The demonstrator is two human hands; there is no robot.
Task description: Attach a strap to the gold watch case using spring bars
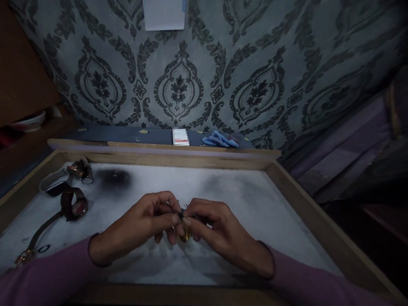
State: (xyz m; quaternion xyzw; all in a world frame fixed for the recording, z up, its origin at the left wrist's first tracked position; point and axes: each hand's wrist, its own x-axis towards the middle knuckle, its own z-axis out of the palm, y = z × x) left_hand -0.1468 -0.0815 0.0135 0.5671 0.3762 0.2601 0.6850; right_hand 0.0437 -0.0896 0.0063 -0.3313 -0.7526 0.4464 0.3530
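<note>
While both hands meet near the middle of the tray (pixel 291 203), L hand (pixel 156 219) & R hand (pixel 216 224) each pinch a small dark piece (pixel 181 215) btwn thumb & fingers, no grip loose as far as shown. Just below, at 6 o'clock from that pinch, a yellow-rimmed item (pixel 184 237), prob. a watch, hangs amid the fingers; can't tell which hand bears it. A thin metal tip (pixel 185 204) pokes out toward 12; pin or tool, unclear. Main risk, I'd judge: fingertips slip on such tiny parts in dim light, so a bit springs off & gets lost on the white base. If 1 hand eases off first, the item could twist or drop. A stray part rolling toward 9 could end up by the dark-strapped watch (pixel 78 209) or the black ring (pixel 44 248), approx. 8–9 o'clock.
</note>
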